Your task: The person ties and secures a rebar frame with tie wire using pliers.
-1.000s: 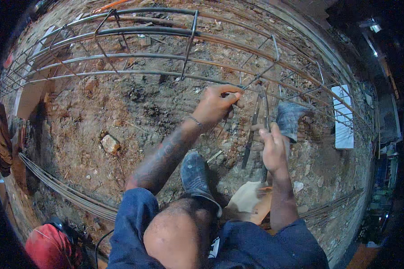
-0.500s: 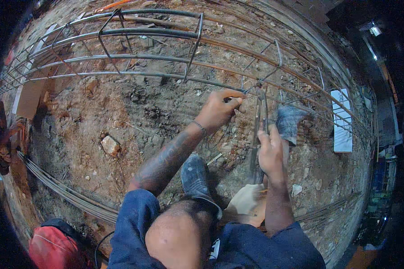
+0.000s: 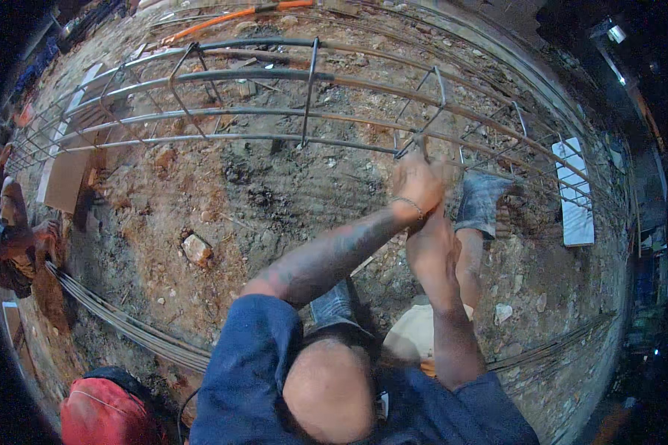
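A long steel rebar cage [image 3: 267,113] spans the ground before me, with straight bars inside squared stirrups. At its near lower bar, the metal head of long-handled pincers [image 3: 421,142] meets a stirrup corner. My left hand [image 3: 417,182], blurred, is closed around the upper part of the pincers just beneath the head. Directly below it, my right hand [image 3: 432,248] is closed around the handles, which the hands mostly hide. Any tie wire at the joint is too small and blurred to make out.
White blocks [image 3: 574,194] stand under the cage's right end, and a brown block [image 3: 65,182] near its left. Loose rods [image 3: 126,315] lie at the lower left, near a red bag-like thing [image 3: 107,411]. Another person's hand [image 3: 46,236] is at the left edge. A stone [image 3: 197,250] sits mid-ground.
My left hand has moved right from beside the joint onto the pincers. My right hand has stayed on the handles, and its grip has turned. The view has shifted slightly.
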